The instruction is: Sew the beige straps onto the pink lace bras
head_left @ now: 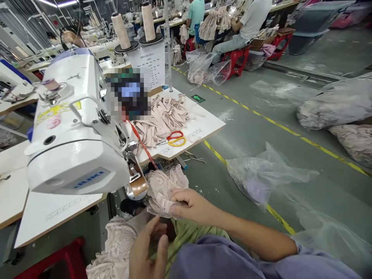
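My right hand (188,203) pinches a beige lace bra piece (162,190) just right of the sewing machine's presser foot (135,174). My left hand (149,248) hovers below it at the bottom middle, fingers loosely curled, holding nothing that I can see. More beige lace fabric (116,244) lies on my lap under the left hand. The white sewing machine (72,128) fills the left side.
A pile of beige straps (162,116) and red and yellow scissors (174,138) lie on the white table (203,124). Clear plastic bags (261,174) lie on the floor to the right. A red stool (58,259) is at the lower left. Other people sit at the back.
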Tool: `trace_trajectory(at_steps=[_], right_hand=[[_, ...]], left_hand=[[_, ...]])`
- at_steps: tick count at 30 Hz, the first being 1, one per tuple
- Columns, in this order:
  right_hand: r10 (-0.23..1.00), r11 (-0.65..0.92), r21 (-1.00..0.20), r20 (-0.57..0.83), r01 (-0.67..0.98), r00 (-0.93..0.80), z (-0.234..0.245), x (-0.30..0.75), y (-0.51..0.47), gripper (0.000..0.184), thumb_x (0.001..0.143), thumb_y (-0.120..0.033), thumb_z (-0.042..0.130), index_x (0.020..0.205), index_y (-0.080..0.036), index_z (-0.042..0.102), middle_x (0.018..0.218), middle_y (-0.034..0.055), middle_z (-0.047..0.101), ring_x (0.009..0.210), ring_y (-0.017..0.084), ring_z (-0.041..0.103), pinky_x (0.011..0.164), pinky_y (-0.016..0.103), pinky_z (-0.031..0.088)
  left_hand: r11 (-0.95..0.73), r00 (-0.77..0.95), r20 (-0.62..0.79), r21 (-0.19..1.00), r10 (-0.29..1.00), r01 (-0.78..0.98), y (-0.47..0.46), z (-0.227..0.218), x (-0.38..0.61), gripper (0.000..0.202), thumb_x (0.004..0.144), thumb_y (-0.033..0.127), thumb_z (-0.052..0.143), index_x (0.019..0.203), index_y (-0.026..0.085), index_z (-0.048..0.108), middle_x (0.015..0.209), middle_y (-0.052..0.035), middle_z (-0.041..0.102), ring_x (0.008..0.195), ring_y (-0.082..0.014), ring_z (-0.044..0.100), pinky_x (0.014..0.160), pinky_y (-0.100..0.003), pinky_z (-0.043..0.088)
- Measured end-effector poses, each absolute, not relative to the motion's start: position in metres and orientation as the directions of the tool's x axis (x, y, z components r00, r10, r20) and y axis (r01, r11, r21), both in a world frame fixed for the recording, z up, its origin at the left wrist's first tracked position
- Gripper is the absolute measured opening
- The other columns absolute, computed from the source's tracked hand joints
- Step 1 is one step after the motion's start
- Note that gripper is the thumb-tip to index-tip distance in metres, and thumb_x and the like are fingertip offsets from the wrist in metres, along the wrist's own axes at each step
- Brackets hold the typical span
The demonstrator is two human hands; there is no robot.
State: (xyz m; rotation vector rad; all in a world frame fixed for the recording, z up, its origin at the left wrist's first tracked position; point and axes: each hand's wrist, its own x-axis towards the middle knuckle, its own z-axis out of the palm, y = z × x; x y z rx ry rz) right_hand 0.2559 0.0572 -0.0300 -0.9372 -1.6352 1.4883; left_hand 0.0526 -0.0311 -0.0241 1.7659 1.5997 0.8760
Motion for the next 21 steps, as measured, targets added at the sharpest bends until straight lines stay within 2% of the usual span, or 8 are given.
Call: trace_trajectory(at_steps=[3, 6, 9, 11, 12, 14, 16, 21], right_hand=[[0.847, 0.136, -0.987, 0.071, 0.085, -0.526, -0.022, 0.257, 0.056, 0.017, 0.088, -0.03, 0.06, 0.077, -0.018, 0.066, 0.074, -0.001, 0.056, 0.071, 0.014, 0.053, 0.066, 0.025, 0.04], [0.787, 0.297, -0.94, 0.142, 0.168, -0.6, -0.017, 0.258, 0.057, 0.015, 0.085, -0.023, 0.06, 0.072, -0.017, 0.063, 0.069, -0.0025, 0.052, 0.066, 0.012, 0.05, 0.063, 0.024, 0.038], [0.687, 0.538, -0.802, 0.237, 0.261, -0.686, -0.015, 0.259, 0.057, 0.016, 0.086, -0.02, 0.059, 0.07, -0.018, 0.061, 0.065, -0.0036, 0.052, 0.063, 0.011, 0.048, 0.063, 0.025, 0.035], [0.618, 0.707, -0.639, 0.351, 0.303, -0.704, -0.016, 0.26, 0.056, 0.015, 0.09, -0.021, 0.056, 0.077, -0.019, 0.064, 0.066, -0.0022, 0.056, 0.065, 0.013, 0.049, 0.064, 0.027, 0.034], [0.582, 0.776, -0.542, 0.418, 0.323, -0.698, -0.017, 0.26, 0.055, 0.016, 0.092, -0.021, 0.054, 0.081, -0.019, 0.065, 0.067, -0.0014, 0.056, 0.065, 0.014, 0.048, 0.064, 0.028, 0.034], [0.51, 0.858, -0.365, 0.534, 0.36, -0.674, -0.019, 0.259, 0.053, 0.02, 0.095, -0.02, 0.05, 0.082, -0.02, 0.066, 0.064, -0.0012, 0.053, 0.063, 0.015, 0.043, 0.065, 0.03, 0.033], [0.46, 0.887, -0.275, 0.605, 0.372, -0.65, -0.02, 0.257, 0.051, 0.022, 0.096, -0.019, 0.049, 0.082, -0.02, 0.066, 0.059, -0.0023, 0.046, 0.06, 0.016, 0.036, 0.066, 0.031, 0.033], [0.433, 0.899, -0.269, 0.665, 0.346, -0.608, -0.02, 0.254, 0.05, 0.021, 0.095, -0.018, 0.05, 0.083, -0.02, 0.067, 0.056, -0.003, 0.042, 0.059, 0.016, 0.034, 0.067, 0.03, 0.035]], left_hand=[[-0.285, 0.175, 0.229, 0.669, 0.958, 0.686, -0.015, -0.006, 0.047, 0.04, 0.094, 0.023, 0.052, 0.135, 0.023, 0.051, 0.129, -0.011, 0.064, 0.122, -0.0235, 0.061, 0.098, -0.037, 0.053], [-0.479, 0.424, 0.239, 0.579, 0.873, 0.66, 0.002, 0.005, 0.047, 0.058, 0.092, 0.017, 0.05, 0.147, 0.018, 0.034, 0.145, -0.0159, 0.051, 0.139, -0.0266, 0.043, 0.111, -0.046, 0.043], [-0.583, 0.538, 0.259, 0.535, 0.802, 0.612, 0.013, 0.006, 0.045, 0.031, 0.089, 0.015, 0.055, 0.12, 0.018, 0.053, 0.106, -0.0105, 0.069, 0.106, -0.0235, 0.064, 0.098, -0.046, 0.051], [-0.663, 0.546, 0.379, 0.474, 0.748, 0.58, 0.014, 0.001, 0.043, 0.011, 0.088, 0.01, 0.055, 0.094, 0.02, 0.056, 0.075, -0.0025, 0.064, 0.074, -0.0181, 0.061, 0.073, -0.036, 0.054], [-0.715, 0.556, 0.45, 0.408, 0.699, 0.568, 0.013, -0.002, 0.041, 0.012, 0.088, 0.007, 0.056, 0.088, 0.019, 0.056, 0.067, -0.0005, 0.06, 0.066, -0.0165, 0.056, 0.063, -0.032, 0.051], [-0.795, 0.583, 0.568, 0.243, 0.581, 0.556, 0.007, -0.009, 0.039, 0.016, 0.084, 0.001, 0.059, 0.089, 0.016, 0.06, 0.061, 0.0, 0.058, 0.062, -0.0154, 0.05, 0.057, -0.029, 0.046], [-0.818, 0.593, 0.618, 0.15, 0.516, 0.555, 0.002, -0.014, 0.037, 0.02, 0.079, -0.003, 0.064, 0.091, 0.013, 0.062, 0.06, -0.0003, 0.058, 0.063, -0.015, 0.049, 0.062, -0.031, 0.049], [-0.809, 0.547, 0.647, 0.196, 0.531, 0.554, 0.001, -0.018, 0.031, 0.023, 0.077, -0.006, 0.066, 0.091, 0.012, 0.063, 0.06, 0.0006, 0.057, 0.064, -0.0141, 0.05, 0.068, -0.032, 0.053]])
